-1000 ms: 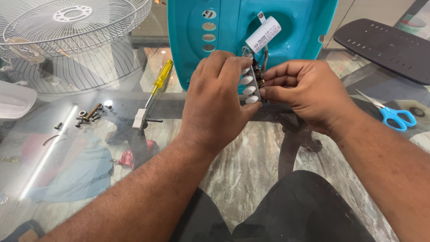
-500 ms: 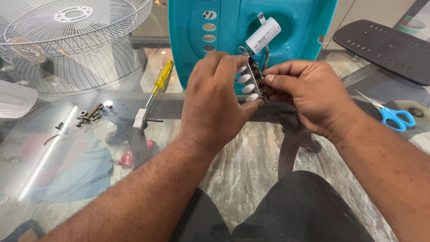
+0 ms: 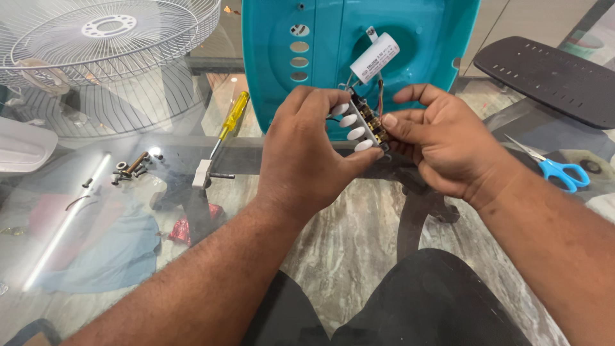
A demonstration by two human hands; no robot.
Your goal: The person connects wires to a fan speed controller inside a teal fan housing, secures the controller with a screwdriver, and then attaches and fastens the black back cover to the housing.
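Observation:
Both hands grip a push-button switch block (image 3: 357,126) with several white oval buttons and thin wires at its back. My left hand (image 3: 307,150) pinches its left and lower edge. My right hand (image 3: 435,144) holds its right side, thumb pressed on the metal contacts. A white cylindrical capacitor (image 3: 375,57) hangs on wires just above the block. Behind stands a teal plastic fan housing (image 3: 320,38) with a column of oval holes.
A white wire fan guard (image 3: 96,38) lies at the far left on the glass table (image 3: 77,211). A yellow-handled screwdriver (image 3: 229,118), a small white part (image 3: 202,173) and loose screws (image 3: 131,168) lie left of my hands. Blue scissors (image 3: 557,170) and a dark slotted panel (image 3: 551,77) are right.
The switch block has turned so its white buttons now face me more openly. My right fingers have spread and my thumb has shifted onto the contacts.

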